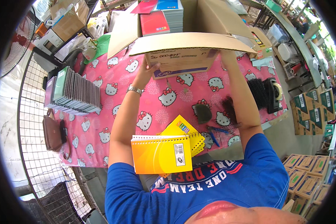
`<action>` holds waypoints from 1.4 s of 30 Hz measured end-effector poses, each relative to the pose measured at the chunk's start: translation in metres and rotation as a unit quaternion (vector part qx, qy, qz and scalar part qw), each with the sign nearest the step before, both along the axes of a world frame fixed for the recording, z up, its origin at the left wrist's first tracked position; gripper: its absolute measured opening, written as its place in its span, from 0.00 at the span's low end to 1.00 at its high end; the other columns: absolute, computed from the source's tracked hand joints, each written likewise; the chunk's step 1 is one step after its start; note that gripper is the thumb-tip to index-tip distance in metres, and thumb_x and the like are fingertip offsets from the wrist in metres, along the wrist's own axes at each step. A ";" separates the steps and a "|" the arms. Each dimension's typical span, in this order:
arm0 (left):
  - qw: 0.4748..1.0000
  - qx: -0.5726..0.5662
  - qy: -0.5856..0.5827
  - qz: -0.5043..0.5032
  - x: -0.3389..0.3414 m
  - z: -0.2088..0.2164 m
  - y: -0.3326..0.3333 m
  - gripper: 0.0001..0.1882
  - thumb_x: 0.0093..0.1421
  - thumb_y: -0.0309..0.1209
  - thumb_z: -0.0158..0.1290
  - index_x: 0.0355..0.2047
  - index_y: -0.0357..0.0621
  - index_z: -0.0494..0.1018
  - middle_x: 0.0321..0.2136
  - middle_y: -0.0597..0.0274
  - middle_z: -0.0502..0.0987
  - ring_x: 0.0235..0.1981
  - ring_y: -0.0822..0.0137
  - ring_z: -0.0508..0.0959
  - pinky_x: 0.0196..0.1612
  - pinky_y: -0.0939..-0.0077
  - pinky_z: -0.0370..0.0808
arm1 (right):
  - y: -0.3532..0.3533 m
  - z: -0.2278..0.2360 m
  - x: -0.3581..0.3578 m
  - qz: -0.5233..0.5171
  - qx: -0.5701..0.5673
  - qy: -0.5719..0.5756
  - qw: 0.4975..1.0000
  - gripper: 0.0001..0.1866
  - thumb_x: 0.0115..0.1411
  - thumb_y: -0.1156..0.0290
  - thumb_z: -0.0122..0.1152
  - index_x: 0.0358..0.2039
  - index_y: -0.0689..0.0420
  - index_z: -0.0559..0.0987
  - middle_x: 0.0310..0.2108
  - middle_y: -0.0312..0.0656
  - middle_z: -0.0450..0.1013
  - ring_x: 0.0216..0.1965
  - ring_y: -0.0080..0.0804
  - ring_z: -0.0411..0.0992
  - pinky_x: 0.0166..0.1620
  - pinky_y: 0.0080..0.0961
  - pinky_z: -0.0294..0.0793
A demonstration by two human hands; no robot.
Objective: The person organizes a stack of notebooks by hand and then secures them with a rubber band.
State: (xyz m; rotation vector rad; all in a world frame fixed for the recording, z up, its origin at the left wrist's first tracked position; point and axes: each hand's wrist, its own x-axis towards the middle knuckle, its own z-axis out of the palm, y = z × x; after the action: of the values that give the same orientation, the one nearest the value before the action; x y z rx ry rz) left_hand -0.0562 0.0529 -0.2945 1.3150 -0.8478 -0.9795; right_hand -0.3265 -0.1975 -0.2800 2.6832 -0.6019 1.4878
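A large cardboard box with raised flaps stands at the far side of the table. My left hand grips its left side, thumb on the front face. At the right side, my right hand holds the box; its fingers are mostly hidden by the front flap. Stacks of notebooks fill the box's left part, with a red notebook and a blue one on top. Close to my body, a yellow-orange spiral notebook lies over other yellow notebooks, with loose wire binding at its edge.
Spiral notebooks stand stacked at the left, near a brown bag. Blue-handled pliers, a dark pad, black binding coils and a tape dispenser lie right on the pink patterned tablecloth. Boxes are piled beyond.
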 end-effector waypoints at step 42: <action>0.848 -0.117 -0.515 -0.037 -0.131 0.224 0.216 0.14 0.49 0.26 0.62 0.38 0.39 0.75 0.34 0.56 0.72 0.37 0.56 0.75 0.41 0.67 0.72 | 0.282 -0.112 -0.118 -0.141 0.342 0.151 0.917 0.28 0.50 0.57 0.64 0.52 0.49 0.71 0.57 0.61 0.61 0.52 0.62 0.65 0.51 0.55 0.68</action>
State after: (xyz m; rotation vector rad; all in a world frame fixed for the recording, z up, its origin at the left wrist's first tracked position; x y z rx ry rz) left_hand -0.1876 0.2688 -0.0707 1.5767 -1.7726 -0.1168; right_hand -0.4445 0.0844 -0.3917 2.9946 -1.6475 0.8608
